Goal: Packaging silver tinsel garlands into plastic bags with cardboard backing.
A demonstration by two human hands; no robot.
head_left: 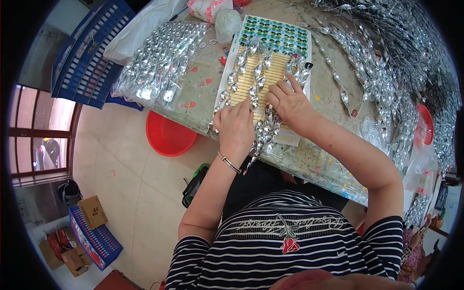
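Note:
My left hand (235,126) rests at the near end of a pale yellow ribbed board (270,72), fingers pressed down on a row of shiny silver twisted pieces (261,135) that hang over the table edge. My right hand (289,101) lies just to its right, index finger stretched toward a silver strand (299,67) on the board. Several silver strands (241,72) lie lengthwise along the board. A sheet of green oval stickers (275,34) sits at the board's far end. A thin bracelet is on my left wrist.
A clear bag of silver pieces (159,63) lies to the left on the table. Heaps of silver strands (386,63) fill the right side. A red basin (166,135) stands on the floor, blue crates (87,53) at far left, boxes (92,212) below.

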